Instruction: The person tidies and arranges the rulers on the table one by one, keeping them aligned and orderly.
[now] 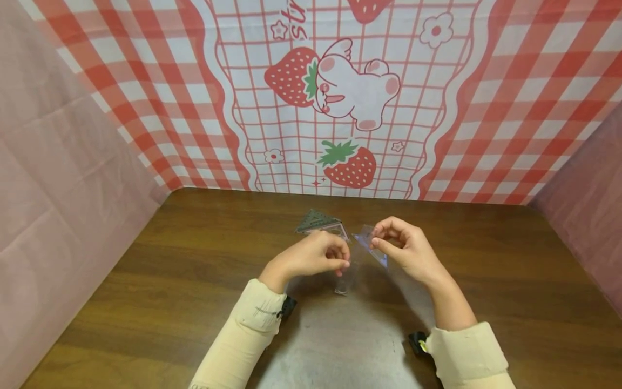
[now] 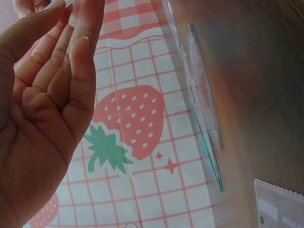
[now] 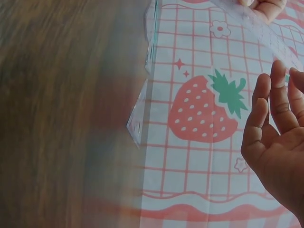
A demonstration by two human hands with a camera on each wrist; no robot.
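Strip of clear plastic [image 3: 266, 35] shows best in the right wrist view, slanting through the upper right of the frame; the head view barely reveals it. It spans the space between the left grip [image 1: 317, 255] and right grip [image 1: 408, 249], each pinching it with thumb and fingertips. The head view separates a dark triangle [image 1: 315, 220] and a violet triangle [image 1: 376, 253] near mid-frame; the left wrist view adds a scalloped piece [image 2: 280, 206], lower right, on the tabletop [image 1: 146, 270].

Sideways red letters "str" [image 1: 293, 21] on checked cloth [image 1: 194, 108], cut at top.
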